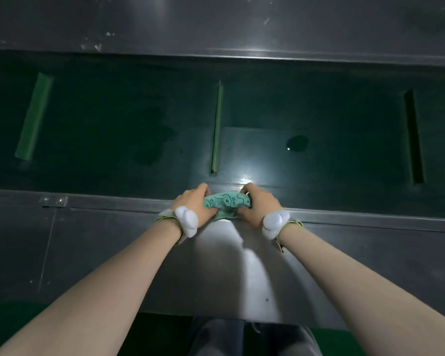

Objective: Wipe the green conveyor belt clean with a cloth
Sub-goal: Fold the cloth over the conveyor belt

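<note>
The green conveyor belt [319, 111] runs left to right across the view, sunk between a grey metal wall [216, 24] on the far side and a grey metal ledge [100, 242] on the near side. Raised green cleats [217, 127] cross it at intervals. To the right of the middle cleat lies a dark wet spot [297, 143], and to its left a duller smeared patch [152, 140].

The cloth [225, 202], pale green with printed drawings, is bunched up over the near rail [357, 215], not yet on the belt. The left hand [194, 202] grips its left end with curled fingers and the right hand [258, 201] grips the right end the same way. Each wrist carries a white band [186, 219].

The step in hand looks like readying the cloth. It would go best to open the bundle into a flat pad, set it down beyond the rail and draw it along the belt in overlapping strokes, starting at the wet spot.

The cleats stand in the way: a stroke has to stop at each one, and dirt likely gathers along their bases, so those edges want a separate pass. The far strip under the wall lies in shadow and calls for a long reach.
</note>
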The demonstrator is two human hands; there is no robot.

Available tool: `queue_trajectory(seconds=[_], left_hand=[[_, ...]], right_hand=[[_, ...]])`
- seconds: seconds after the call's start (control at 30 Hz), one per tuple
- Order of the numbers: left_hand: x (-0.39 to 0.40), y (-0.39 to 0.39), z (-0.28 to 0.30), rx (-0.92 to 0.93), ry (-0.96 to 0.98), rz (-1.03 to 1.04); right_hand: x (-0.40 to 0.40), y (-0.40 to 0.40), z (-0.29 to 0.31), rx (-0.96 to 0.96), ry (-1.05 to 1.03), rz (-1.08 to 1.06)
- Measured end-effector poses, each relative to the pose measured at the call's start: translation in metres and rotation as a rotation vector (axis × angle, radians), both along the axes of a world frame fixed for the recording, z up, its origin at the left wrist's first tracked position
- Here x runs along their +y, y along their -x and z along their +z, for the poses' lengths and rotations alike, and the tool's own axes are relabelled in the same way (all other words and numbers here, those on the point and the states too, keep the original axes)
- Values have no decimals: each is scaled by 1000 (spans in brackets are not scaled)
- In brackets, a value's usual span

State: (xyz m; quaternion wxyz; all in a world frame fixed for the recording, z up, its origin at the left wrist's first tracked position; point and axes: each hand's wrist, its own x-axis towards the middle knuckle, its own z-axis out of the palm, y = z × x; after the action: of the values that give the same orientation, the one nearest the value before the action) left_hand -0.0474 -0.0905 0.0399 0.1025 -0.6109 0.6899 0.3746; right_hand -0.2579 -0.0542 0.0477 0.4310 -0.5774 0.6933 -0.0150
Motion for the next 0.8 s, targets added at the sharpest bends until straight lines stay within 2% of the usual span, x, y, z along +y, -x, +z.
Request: queue_trajectory(seconds=[0.17, 0.33, 0.63, 0.8], left_hand=[[-29, 50, 10, 169, 6, 219], [-41, 116, 3, 363, 50, 396], [-80, 206, -28, 319, 170, 414], [-102, 218, -54, 238, 243, 237]], right_hand=[[-14, 75, 21, -145, 21, -343], [-24, 136, 8, -130, 48, -486], [-59, 208, -16, -131, 98, -574], [-88, 232, -43, -44, 44, -517]])
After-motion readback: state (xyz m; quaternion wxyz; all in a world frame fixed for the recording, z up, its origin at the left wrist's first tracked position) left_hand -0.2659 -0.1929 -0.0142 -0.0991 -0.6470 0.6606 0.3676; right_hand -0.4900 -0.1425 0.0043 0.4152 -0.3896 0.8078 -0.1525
